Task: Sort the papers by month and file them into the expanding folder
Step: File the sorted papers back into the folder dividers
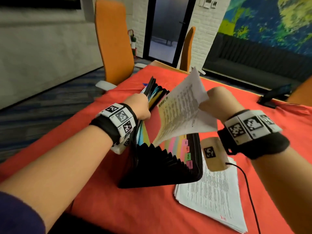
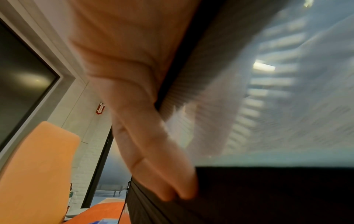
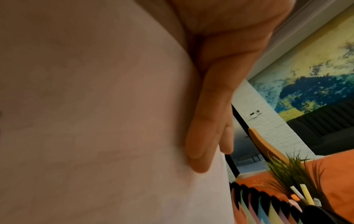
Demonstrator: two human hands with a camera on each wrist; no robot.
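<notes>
right hand (image 1: 217,102) gripping papers (image 1: 182,107) above expanding folder (image 1: 162,168)

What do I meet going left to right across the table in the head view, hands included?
Left hand on the left side of the expanding folder → sheet of paper raised over the folder → right hand pinching that sheet → black phone stand at the far right.

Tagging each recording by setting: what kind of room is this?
Probably an office meeting room or lounge: high-backed orange chairs at a red-covered table, a dark padded bench under a blue-yellow mural.
</notes>
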